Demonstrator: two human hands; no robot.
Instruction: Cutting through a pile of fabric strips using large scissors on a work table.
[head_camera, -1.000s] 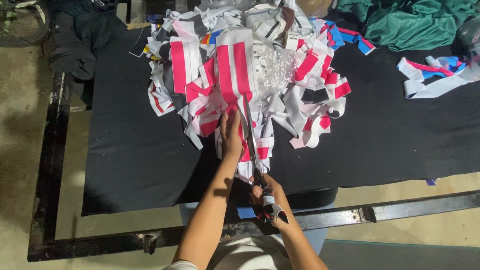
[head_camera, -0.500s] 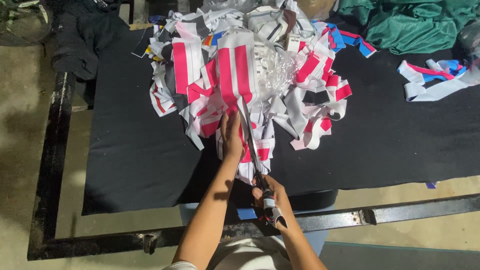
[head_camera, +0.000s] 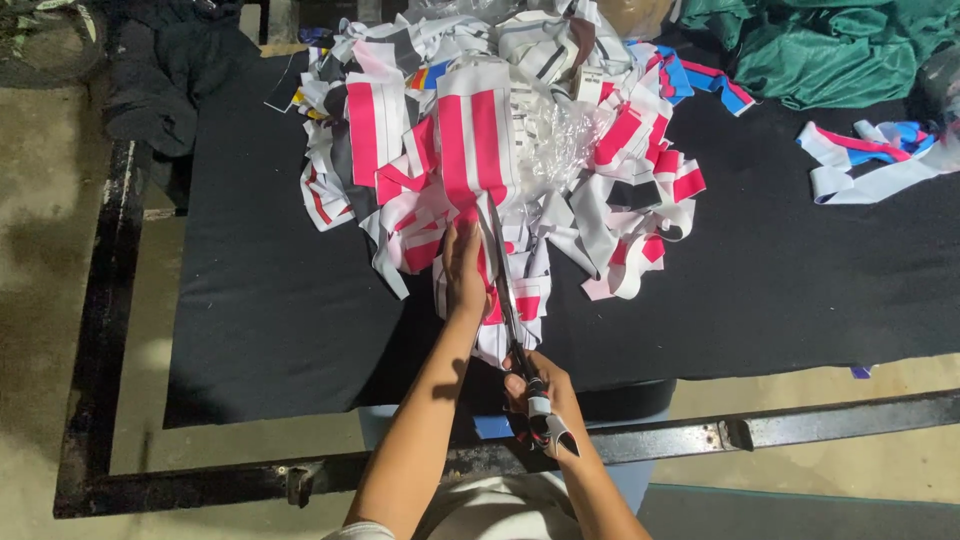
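Standing beside the worktop (head_camera: 260, 330), covered in black cloth, I note the following, left to right. A dark garment (head_camera: 160, 70) lies bunched at the far left corner. The left hand (head_camera: 463, 270) lies flat, fingers extended, pressing down the pink-and-white striped fabric strip (head_camera: 470, 140) that runs from the heap of cut strips (head_camera: 560, 130) toward the person. Just beside that hand, the long scissors (head_camera: 505, 290) point away from the body, blades laid along the strip; whether they are parted I cannot tell. The right hand (head_camera: 540, 395) is closed around the taped handles at the near edge. Further right: loose pink, blue and white offcuts (head_camera: 870, 160), and green fabric (head_camera: 830, 45) at the far corner.

Risks, as judged: the blades pass very close to the left fingers, so a slip could nick them. The strip is creased over the heap; an uneven hold could send the cut off the stripe line. Neighbouring strips could catch between the blades.
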